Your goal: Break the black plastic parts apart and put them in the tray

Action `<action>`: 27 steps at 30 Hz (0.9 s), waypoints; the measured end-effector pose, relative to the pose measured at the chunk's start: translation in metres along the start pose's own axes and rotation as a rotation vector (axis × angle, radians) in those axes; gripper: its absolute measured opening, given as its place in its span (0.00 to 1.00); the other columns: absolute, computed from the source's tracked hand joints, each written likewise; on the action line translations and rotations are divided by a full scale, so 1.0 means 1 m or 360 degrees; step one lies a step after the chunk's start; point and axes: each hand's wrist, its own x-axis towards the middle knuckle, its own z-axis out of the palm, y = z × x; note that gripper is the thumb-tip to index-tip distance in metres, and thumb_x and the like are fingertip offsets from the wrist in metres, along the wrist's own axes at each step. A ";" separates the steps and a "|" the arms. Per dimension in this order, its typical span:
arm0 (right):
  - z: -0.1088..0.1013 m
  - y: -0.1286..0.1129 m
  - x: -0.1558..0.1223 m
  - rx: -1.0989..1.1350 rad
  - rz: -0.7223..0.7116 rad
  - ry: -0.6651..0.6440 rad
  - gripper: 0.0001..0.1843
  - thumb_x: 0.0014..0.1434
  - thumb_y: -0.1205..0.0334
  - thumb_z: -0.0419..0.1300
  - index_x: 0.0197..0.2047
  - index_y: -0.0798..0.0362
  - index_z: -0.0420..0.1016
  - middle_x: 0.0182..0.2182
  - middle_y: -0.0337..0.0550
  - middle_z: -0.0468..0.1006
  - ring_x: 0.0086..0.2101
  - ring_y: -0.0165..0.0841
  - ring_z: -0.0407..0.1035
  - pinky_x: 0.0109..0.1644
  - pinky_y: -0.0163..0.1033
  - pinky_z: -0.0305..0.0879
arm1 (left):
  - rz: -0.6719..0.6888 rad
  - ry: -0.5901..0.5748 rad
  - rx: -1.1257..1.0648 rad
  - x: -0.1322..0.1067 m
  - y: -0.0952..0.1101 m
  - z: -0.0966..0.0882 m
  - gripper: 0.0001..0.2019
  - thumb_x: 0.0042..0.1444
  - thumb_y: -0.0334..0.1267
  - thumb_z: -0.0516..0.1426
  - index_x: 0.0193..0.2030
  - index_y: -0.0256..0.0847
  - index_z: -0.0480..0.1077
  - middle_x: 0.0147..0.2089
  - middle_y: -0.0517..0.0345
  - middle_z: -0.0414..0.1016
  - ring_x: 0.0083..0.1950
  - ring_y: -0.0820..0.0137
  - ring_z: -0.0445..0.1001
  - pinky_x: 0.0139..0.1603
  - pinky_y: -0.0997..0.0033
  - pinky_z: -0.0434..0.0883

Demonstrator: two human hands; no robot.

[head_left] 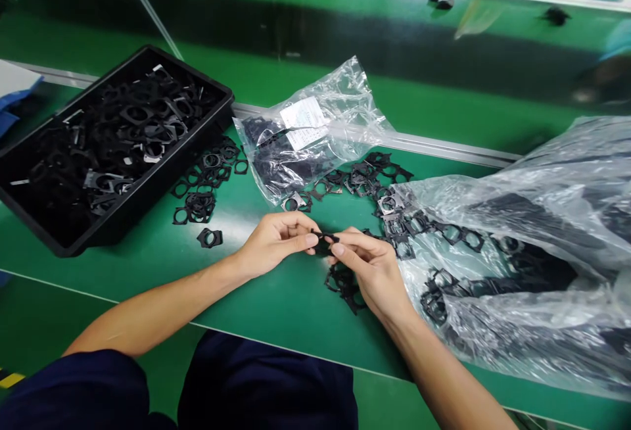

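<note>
Over the middle of the green table, a small black plastic part is pinched from both sides. My left hand grips its left end between thumb and fingertips, and my right hand has its right end the same way. Fingertips cover much of the part, so its full shape is hidden. Below my right hand lie several loose black ring-shaped parts, partly covered by it. One separate black ring part rests left of my left hand.
A black bin full of similar parts stands at the left. Behind my hands lies a clear labelled bag with black parts inside. A large open plastic bag spills parts at the right. A metal rail runs behind.
</note>
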 end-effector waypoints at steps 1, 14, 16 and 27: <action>0.000 0.000 -0.001 -0.0080 -0.0059 0.0020 0.08 0.54 0.54 0.73 0.36 0.47 0.87 0.30 0.39 0.77 0.27 0.29 0.72 0.34 0.38 0.73 | 0.0055 0.0021 0.0074 -0.001 0.000 0.000 0.16 0.51 0.47 0.70 0.36 0.36 0.78 0.26 0.59 0.76 0.29 0.73 0.77 0.33 0.75 0.75; 0.000 -0.003 -0.007 -0.0844 -0.0733 0.0145 0.05 0.62 0.62 0.66 0.39 0.45 0.84 0.35 0.45 0.81 0.37 0.39 0.75 0.44 0.47 0.74 | 0.1055 0.0102 0.0969 -0.007 -0.003 -0.004 0.03 0.64 0.32 0.59 0.41 0.42 0.75 0.41 0.52 0.81 0.44 0.66 0.79 0.49 0.65 0.74; 0.000 -0.003 -0.007 -0.0873 -0.0751 0.0122 0.04 0.62 0.64 0.65 0.38 0.46 0.83 0.34 0.44 0.81 0.35 0.38 0.74 0.43 0.45 0.73 | 0.1062 0.0049 0.1023 -0.008 -0.005 -0.004 0.04 0.65 0.32 0.57 0.42 0.42 0.74 0.41 0.52 0.80 0.44 0.67 0.78 0.49 0.66 0.74; -0.002 0.001 -0.005 -0.0895 -0.0627 0.0043 0.04 0.66 0.61 0.62 0.43 0.48 0.77 0.37 0.44 0.79 0.37 0.36 0.74 0.44 0.42 0.73 | 0.0756 0.0070 0.1140 -0.009 -0.011 -0.001 0.02 0.65 0.36 0.57 0.42 0.41 0.69 0.37 0.57 0.77 0.40 0.69 0.76 0.44 0.70 0.72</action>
